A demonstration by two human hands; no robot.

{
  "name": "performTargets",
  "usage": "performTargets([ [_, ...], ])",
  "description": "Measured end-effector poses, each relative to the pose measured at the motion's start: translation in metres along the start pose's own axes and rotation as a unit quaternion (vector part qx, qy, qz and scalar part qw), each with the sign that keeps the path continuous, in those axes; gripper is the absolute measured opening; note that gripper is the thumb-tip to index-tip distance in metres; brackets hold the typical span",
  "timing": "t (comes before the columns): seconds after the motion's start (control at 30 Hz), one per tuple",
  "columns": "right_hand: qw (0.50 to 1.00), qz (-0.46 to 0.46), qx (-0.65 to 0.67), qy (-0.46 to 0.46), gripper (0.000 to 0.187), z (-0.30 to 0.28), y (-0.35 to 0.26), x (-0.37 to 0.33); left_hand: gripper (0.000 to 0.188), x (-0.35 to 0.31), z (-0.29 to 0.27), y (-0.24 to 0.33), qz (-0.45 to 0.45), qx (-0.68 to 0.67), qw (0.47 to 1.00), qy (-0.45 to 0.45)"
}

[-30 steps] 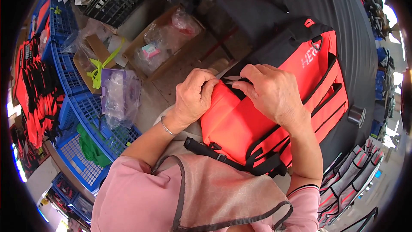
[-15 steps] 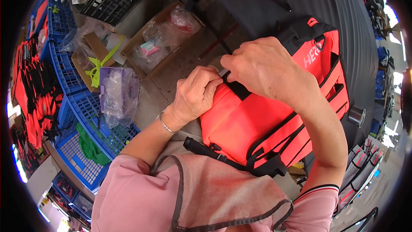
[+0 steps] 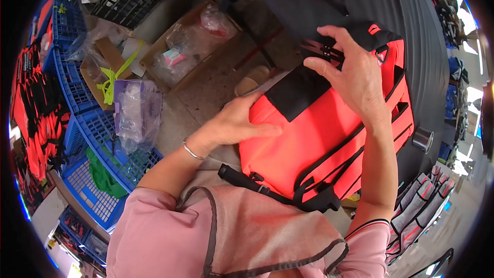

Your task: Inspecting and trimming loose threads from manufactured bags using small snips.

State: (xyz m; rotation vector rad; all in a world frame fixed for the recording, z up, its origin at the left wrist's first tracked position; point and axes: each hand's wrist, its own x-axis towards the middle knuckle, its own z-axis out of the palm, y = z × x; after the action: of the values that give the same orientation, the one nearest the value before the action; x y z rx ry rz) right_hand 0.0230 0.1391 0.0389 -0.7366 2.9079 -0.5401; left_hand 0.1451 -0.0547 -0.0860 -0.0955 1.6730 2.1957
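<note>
Across my lap and the black-covered table lies a bright orange-red bag (image 3: 314, 134) with black trim, straps and a black panel (image 3: 298, 92) on its far-left side. My left hand (image 3: 239, 123) grips the bag's left edge, thumb stretched flat on the orange fabric and fingers curled out of sight beyond the edge. Above the black panel, my right hand (image 3: 355, 72) is raised and holds a small pair of dark thread snips (image 3: 323, 49) between thumb and fingers. The snips' pointed blades face left, clear of the bag.
Left of me stand blue plastic crates (image 3: 95, 175) and a purple box (image 3: 136, 110) with clear plastic bags. An open cardboard box (image 3: 180, 67) sits on the floor ahead. Black cloth covers the table (image 3: 429, 56), and a metal cylinder (image 3: 423, 140) rests at its right.
My right hand has lifted away from the bag's edge to the right, and the snips now show in it. My left hand has loosened its pinch and laid its thumb along the fabric.
</note>
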Motion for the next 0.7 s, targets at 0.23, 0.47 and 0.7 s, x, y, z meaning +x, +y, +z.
performTargets([
  [0.23,0.984,-0.157,-0.085,0.017,0.020,0.010,-0.026,-0.029,0.039,0.001,0.017,-0.004,0.047,0.199,0.976,0.077],
  [0.47,0.967,-0.206,-0.142,-0.037,0.018,0.013,-0.021,-0.041,0.040,-0.002,0.028,-0.003,0.118,0.306,0.935,0.134],
  [0.7,0.951,0.221,0.159,0.146,0.062,-0.014,0.021,-0.037,0.040,-0.016,0.039,-0.005,0.210,0.327,0.911,0.138],
])
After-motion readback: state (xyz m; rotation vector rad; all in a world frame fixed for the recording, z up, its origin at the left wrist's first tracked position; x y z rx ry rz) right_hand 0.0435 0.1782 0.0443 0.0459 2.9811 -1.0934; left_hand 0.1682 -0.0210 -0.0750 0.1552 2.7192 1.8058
